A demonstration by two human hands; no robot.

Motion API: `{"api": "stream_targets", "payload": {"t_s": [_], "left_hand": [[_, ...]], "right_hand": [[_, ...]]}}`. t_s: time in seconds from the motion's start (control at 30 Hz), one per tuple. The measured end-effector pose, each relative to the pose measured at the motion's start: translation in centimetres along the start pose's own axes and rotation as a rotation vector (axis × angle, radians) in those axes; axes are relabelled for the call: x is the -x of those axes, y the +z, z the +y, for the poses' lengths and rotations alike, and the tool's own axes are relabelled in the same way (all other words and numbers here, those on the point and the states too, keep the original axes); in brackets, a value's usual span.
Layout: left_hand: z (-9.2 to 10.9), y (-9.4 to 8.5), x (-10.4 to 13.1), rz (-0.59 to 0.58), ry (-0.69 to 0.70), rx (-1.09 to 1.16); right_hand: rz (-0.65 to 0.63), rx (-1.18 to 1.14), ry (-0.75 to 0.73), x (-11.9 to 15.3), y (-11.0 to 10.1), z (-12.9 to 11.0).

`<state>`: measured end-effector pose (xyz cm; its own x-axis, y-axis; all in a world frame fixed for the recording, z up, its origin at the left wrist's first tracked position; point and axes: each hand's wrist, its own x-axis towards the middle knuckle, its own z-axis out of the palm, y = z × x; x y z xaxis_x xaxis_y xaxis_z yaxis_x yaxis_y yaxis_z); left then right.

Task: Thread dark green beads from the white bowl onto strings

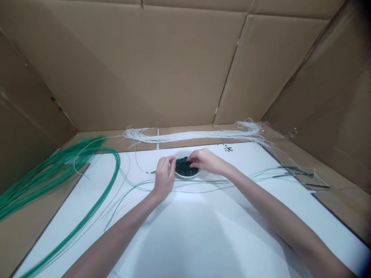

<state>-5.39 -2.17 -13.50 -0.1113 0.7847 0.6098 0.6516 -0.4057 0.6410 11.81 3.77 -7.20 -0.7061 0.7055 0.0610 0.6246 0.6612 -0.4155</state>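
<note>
Forearms (116, 234) nearest, over white tabletop (179, 243). Beads (185, 170) far-centre in bowl (188, 177): likely light, hard, slippery; pinch by sides. Left fingers (164, 162) pinching beaded strand (151, 172); right fingers (195, 156) at beads, can't tell if grasping.

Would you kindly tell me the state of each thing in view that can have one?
Bowl: upright, holding beads
Dark beads: loose, heaped in the bowl
Scattered beads: loose, outside the bowl
White strands: bundled, bent at both ends
Green strands: gathered at left, partly curved
Left hand: fingers bent, grip unclear
Right hand: fingers bent at the beads, grip unclear
</note>
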Motion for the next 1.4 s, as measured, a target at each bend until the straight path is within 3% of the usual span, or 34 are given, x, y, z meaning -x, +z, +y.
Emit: {"api": "stream_targets", "payload": {"t_s": [0.07, 0.13, 0.37, 0.57, 0.97, 1.2, 1.4], "left_hand": [[0.0, 0.0, 0.0, -0.007, 0.009, 0.002], [0.0, 0.0, -0.1, -0.011, 0.019, 0.003], [0.1, 0.0, -0.1, -0.017, 0.019, -0.008], [0.1, 0.1, -0.1, -0.029, 0.01, -0.003], [0.1, 0.2, 0.0, -0.016, 0.123, -0.01], [-0.1, 0.4, 0.1, 0.034, 0.212, -0.035], [-0.1, 0.4, 0.2, 0.048, 0.245, -0.037]], "right_hand": [[-0.107, 0.087, -0.011, -1.2, 1.2, -1.1], [-0.134, 0.153, 0.022, -2.0, 2.0, -1.5], [-0.065, 0.138, 0.027, -1.6, 2.1, -0.6], [0.086, -0.174, -0.023, -0.3, 1.3, -0.3], [0.367, -0.739, 0.11, 0.4, 3.4, 0.6], [0.342, -0.942, 0.14, 0.5, 3.2, 0.4], [0.337, -0.973, 0.157, 0.7, 3.1, 0.3]]}}
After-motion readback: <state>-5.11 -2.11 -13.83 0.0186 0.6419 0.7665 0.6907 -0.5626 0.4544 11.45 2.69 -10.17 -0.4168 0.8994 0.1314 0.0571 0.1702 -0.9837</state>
